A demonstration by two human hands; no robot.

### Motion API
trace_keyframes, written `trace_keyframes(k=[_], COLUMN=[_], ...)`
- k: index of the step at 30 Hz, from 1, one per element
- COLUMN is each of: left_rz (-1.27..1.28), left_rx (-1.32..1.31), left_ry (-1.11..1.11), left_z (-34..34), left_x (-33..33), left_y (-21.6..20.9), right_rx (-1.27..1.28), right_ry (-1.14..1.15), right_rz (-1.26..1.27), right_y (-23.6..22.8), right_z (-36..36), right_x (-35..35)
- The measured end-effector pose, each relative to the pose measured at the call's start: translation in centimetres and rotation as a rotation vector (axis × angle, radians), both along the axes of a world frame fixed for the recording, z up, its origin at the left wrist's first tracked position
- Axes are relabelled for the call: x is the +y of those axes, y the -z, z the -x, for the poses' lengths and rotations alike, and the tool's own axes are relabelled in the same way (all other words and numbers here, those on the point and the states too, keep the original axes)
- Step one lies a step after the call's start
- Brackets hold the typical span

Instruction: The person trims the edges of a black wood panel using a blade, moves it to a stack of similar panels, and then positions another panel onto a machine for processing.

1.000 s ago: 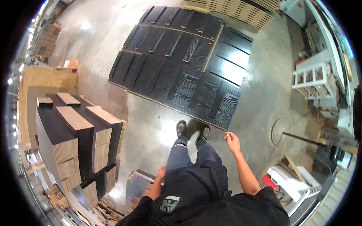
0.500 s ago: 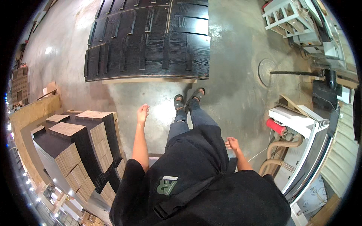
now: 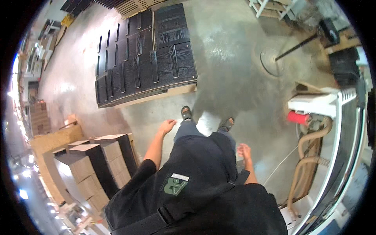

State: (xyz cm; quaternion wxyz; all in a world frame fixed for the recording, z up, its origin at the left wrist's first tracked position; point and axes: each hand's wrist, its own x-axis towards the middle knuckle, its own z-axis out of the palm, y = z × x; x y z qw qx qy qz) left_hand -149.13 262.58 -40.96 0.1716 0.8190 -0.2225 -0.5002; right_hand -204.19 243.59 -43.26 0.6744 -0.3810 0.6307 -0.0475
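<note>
A stride appears in hand. Short of the low, rectangular, black wood-grained panel stack (image 3: 145,58) on the grey concrete floor (image 3: 231,66), the left hand (image 3: 167,126) and right hand (image 3: 243,151) are held half-open, fingers loosely curled, nothing visibly gripped; contact calls for closer approach.

Right: white machine housing (image 3: 313,105), red cylinder (image 3: 297,117) just at its near side, beige hoses (image 3: 313,135) curling nearer | far right: black pole (image 3: 297,47) slanting to round base (image 3: 268,64) on grey concrete floor (image 3: 231,66); white rack (image 3: 270,8) farther | far: slatted wooden stack (image 3: 129,7) | left: brown stack (image 3: 40,117)
</note>
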Motion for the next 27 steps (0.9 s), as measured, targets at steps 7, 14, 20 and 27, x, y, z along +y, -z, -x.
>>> trace_keyframes(k=[7, 14, 20, 27], left_rz=[0.037, -0.008, 0.002, 0.333], left_rx=[0.086, -0.119, -0.28, -0.656], left_ry=[0.347, 0.194, 0.181, 0.358], left_z=[1.6, -11.2, -31.0, -49.5], left_x=[-5.6, -1.6, 0.5, -11.4], left_y=[-3.7, -3.9, 1.2, 8.9], right_rx=[0.063, 0.057, -0.158, -0.228], right_ry=[0.516, 0.393, 0.196, 0.095], right_rz=[0.006, -0.023, -0.008, -0.29], right_y=[1.4, 0.3, -0.2, 9.7], right_z=[4.7, -9.8, -32.3, -57.6], right_x=[-4.2, -5.7, -2.5, 7.1])
